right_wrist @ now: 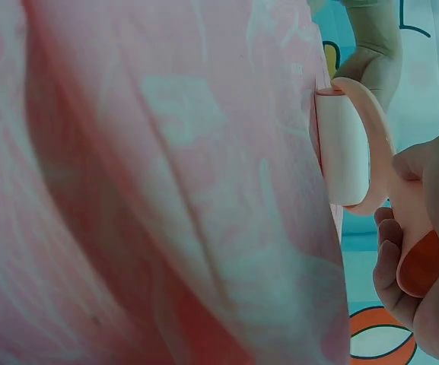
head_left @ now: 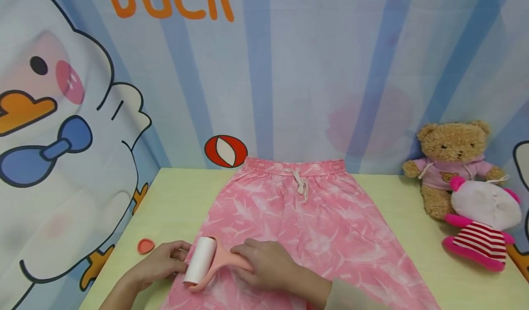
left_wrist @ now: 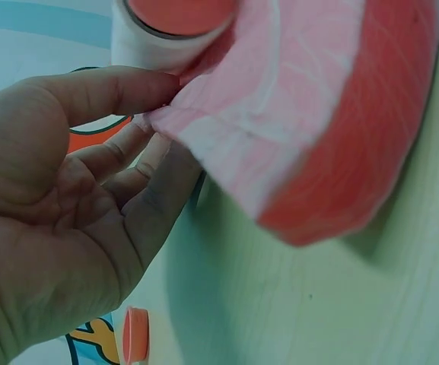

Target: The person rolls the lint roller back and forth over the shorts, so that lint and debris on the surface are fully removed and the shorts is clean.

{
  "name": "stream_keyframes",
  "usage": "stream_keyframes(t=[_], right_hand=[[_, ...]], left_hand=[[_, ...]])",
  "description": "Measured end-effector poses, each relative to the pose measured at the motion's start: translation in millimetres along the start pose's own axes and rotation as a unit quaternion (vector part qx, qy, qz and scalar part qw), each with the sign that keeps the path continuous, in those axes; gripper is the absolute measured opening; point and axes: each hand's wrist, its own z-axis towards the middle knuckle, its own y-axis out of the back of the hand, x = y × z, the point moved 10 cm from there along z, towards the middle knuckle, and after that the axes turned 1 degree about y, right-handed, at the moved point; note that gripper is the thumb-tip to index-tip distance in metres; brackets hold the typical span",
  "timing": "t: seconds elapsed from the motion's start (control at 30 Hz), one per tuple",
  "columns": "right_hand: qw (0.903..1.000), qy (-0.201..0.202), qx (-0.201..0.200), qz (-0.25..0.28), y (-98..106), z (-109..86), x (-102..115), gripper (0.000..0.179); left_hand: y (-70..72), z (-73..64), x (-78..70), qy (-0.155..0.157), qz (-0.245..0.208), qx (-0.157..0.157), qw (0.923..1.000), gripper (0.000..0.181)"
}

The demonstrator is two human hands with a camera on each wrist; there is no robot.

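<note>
Our right hand [head_left: 266, 265] grips the roller [head_left: 200, 260], likely light and stiff, best held by its handle [head_left: 229, 258]; our left hand [head_left: 159, 263] pinches the soft-looking garment [head_left: 330, 218] along its left side.

The right hand [head_left: 268, 265] grips a lint roller [head_left: 223, 257] — white cylinder [head_left: 200, 260] on the pink garment [head_left: 306, 229]. At the garment's edge is the left hand [head_left: 159, 263], near an orange cap [head_left: 145, 246].

1. Lint roller [head_left: 200, 261]: white cylinder, peach frame and handle. Handle gripped by right hand [head_left: 270, 265]; cylinder positioned at the garment's left edge.
2. Pink garment [head_left: 299, 229]: white-patterned, spread on table [head_left: 186, 197], drawstring waistband [head_left: 322, 168] at far end. Left edge pinched and lifted by left hand [head_left: 159, 262].
</note>
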Motion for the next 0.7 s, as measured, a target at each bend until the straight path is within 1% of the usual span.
stream_keyframes(t=[0.2, 0.27, 0.4, 0.53, 0.7], right_hand=[[0.9997, -0.009, 0.021, 0.013, -5.9, -2.2, -0.1, 0.031], [0.9993, -0.012, 0.028, 0.02, -6.1, -2.8, -0.2, 0.032], [0.999, -0.015, 0.039, 0.017, -3.8, -5.7, -1.7, 0.031], [0.9989, -0.021, 0.042, 0.006, 2.0, -14.3, -6.6, 0.029], [0.9987, -0.029, 0.041, 0.009, 11.1, -31.8, -18.8, 0.03]], left_hand=[[-0.5, 1.2, 0.8, 0.004, 0.003, 0.0, 1.0, 0.042], [-0.5, 1.1, 1.0, 0.008, 0.0, 0.0, 1.0, 0.042], [-0.7, 1.3, 0.8, 0.009, 0.001, 0.003, 1.0, 0.04], [-0.4, 1.9, 0.5, 0.008, 0.005, 0.004, 0.9999, 0.04], [0.8, 2.3, 1.2, 0.014, 0.009, -0.002, 0.9999, 0.041]])
